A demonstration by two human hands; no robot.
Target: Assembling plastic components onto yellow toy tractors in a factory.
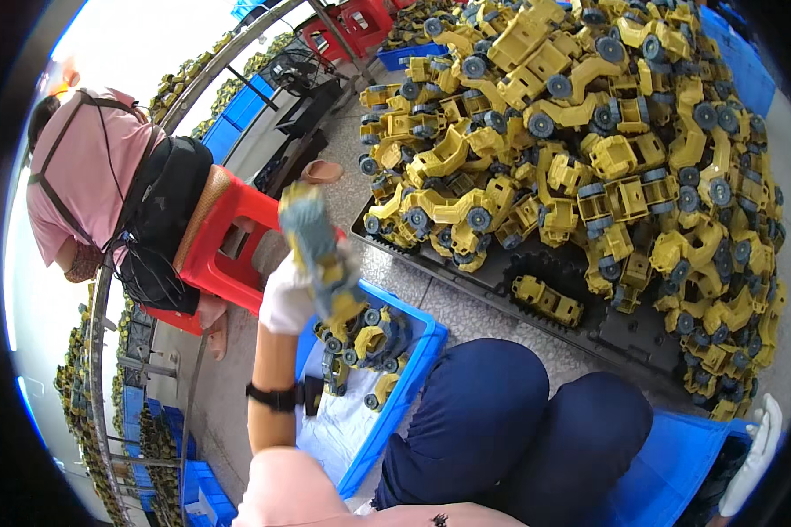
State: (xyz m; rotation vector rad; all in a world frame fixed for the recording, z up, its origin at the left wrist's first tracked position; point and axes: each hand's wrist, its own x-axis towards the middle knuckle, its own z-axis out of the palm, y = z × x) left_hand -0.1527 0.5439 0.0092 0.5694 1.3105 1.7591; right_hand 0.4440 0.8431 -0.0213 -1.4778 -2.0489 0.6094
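A red stool (246, 206) stands on speckled grey floor (455, 305); the pale, glaring expanse (48, 307) leftward may be wall.

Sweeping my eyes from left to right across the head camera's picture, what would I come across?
A co-worker in pink, a red stool, the gloved left hand holding a toy truck, a blue tray, navy-trousered knees, the gloved right hand.
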